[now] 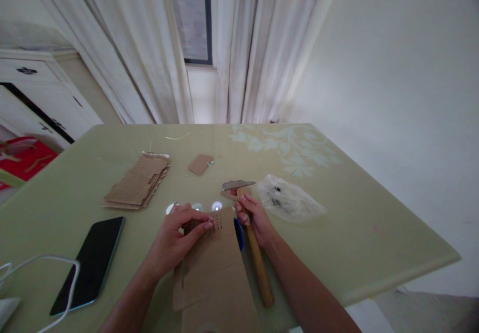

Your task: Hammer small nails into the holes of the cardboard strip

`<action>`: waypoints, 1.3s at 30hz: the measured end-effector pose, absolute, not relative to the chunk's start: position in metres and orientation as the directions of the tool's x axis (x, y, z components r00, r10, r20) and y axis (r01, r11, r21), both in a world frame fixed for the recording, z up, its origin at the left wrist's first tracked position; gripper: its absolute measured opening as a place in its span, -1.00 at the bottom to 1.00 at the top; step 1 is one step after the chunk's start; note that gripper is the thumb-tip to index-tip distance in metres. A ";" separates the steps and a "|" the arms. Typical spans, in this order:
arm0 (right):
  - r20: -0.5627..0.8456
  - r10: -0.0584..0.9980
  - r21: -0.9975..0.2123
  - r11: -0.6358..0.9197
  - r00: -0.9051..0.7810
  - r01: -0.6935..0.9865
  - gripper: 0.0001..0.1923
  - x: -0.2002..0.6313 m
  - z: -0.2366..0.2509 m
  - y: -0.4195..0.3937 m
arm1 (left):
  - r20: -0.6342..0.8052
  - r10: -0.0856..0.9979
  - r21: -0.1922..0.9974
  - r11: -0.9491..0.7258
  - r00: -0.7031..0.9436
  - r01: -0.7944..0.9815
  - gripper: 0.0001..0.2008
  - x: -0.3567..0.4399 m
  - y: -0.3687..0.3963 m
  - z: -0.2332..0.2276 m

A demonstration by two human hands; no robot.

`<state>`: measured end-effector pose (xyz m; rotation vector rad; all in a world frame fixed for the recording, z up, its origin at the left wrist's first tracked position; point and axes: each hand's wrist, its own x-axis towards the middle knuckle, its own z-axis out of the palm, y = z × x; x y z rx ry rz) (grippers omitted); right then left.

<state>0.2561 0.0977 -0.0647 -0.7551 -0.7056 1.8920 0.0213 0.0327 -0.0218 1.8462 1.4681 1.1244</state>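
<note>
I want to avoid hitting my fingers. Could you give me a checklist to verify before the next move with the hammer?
1. Right hand grips the hammer handle: ok, though near the head.
2. Left hand pins the perforated cardboard piece: ok.
3. Left fingertips away from the holes: not ok, they rest beside them.
4. A nail is in place: cannot tell.
5. Phone lies apart from the work: ok.
</note>
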 end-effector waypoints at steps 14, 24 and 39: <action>-0.215 0.909 -0.713 -0.396 -0.357 -0.578 -0.57 0.257 -0.066 0.100 | 0.277 0.949 0.786 -0.315 0.152 0.531 -0.77 0.018 0.031 -0.023; -0.201 0.915 -0.751 -0.373 -0.349 -0.545 -0.47 0.262 -0.059 0.102 | 0.371 0.881 0.694 -0.473 0.293 0.543 -0.85 0.023 0.031 -0.013; 0.287 0.864 -0.577 0.501 -0.414 0.645 -0.75 0.270 0.085 0.014 | 0.397 0.846 0.702 -0.530 0.357 0.476 -0.90 0.027 0.039 -0.024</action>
